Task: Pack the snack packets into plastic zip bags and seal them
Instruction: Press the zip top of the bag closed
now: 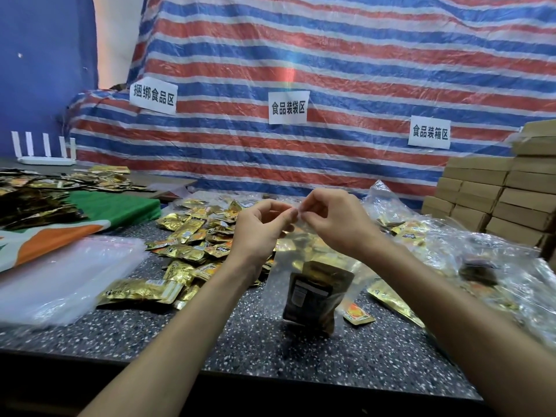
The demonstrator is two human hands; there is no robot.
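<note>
A dark speckled table runs across the front, and two bare forearms reach over its near edge. Between them hangs a clear zip bag, its lower end just at the tabletop, with dark and gold snack packets inside. Both hands are raised at its top edge: the left grip has fingers curled, thumb and fingertips pinching the strip, and the right grip pinches the same strip just beside it, fingertips almost touching. To the left lies a flat stack of empty clear bags, and beyond it a loose heap of gold packets spreads over the middle of the table. On the right sits a pile of filled bags. Farther left a green, orange and white cloth carries more packets. Stacked cardboard boxes stand far right, a white router far left, and a striped tarp with three paper labels hangs behind.
</note>
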